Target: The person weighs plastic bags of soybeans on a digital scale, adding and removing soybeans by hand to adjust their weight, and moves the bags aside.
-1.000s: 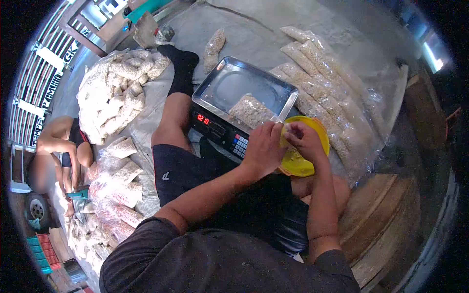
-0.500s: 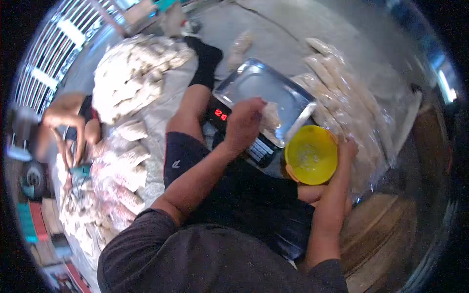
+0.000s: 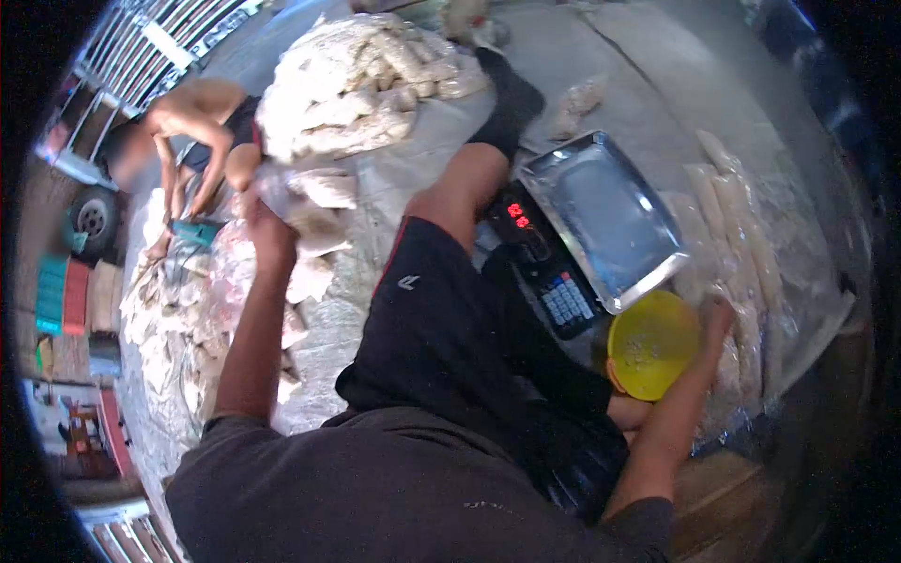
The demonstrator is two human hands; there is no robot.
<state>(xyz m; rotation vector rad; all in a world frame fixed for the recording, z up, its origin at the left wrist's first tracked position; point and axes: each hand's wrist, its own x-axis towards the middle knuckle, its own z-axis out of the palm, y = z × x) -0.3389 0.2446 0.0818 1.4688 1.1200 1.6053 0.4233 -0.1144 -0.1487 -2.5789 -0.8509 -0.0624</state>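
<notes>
My left hand is stretched out over the bagged goods on the left, its fingers closed and blurred. A see-through plastic bag with pale contents seems to hang from it. My right hand grips the right rim of a yellow bowl, which has pale bits at its bottom and an orange piece at its lower left. Just above the bowl, a shiny metal tray rests on a black digital scale with red lit digits. No hand touches the tray.
A large heap of pale filled bags lies beyond my leg. Another person bends over a teal object on the left. Long clear bags lie at right, and one bag lies beyond the tray.
My left hand has swung from the tray to the bags on the left, and the pale bag has left the tray. My right hand still holds the bowl. The view has shifted.
</notes>
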